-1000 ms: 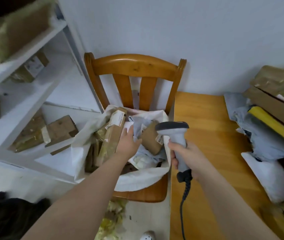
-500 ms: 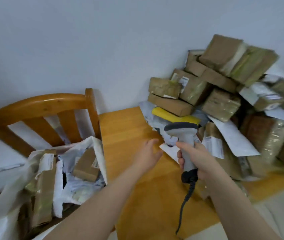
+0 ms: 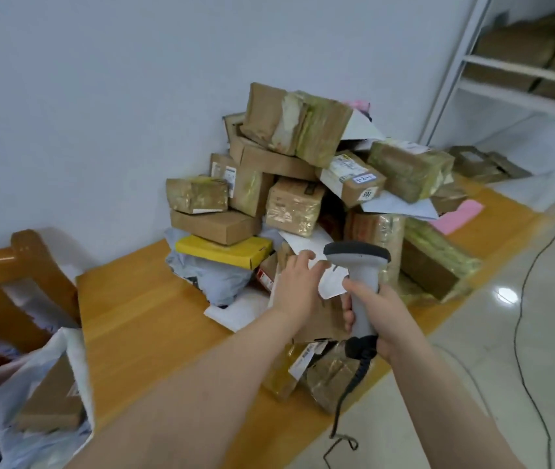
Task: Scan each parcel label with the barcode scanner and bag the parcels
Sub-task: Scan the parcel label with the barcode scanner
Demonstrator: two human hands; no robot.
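My right hand was clenched round the barcode scanner, its head aimed forward so a label could be read at once. Just left of it, my left hand stretched flat-fingered, holding nothing, tips at a white mailer fronting the parcel pile. The white bag gaped far back-left, ready for filling.

You work with two hands, left hand and right hand, and one barcode scanner. On the table, the heap along the far edge shows at least twelve brown parcels; any more are hidden. Count one yellow box, at least four grey or white mailers and two pink items. Off the left edge: one chair, one white bag, one brown box plainly inside.
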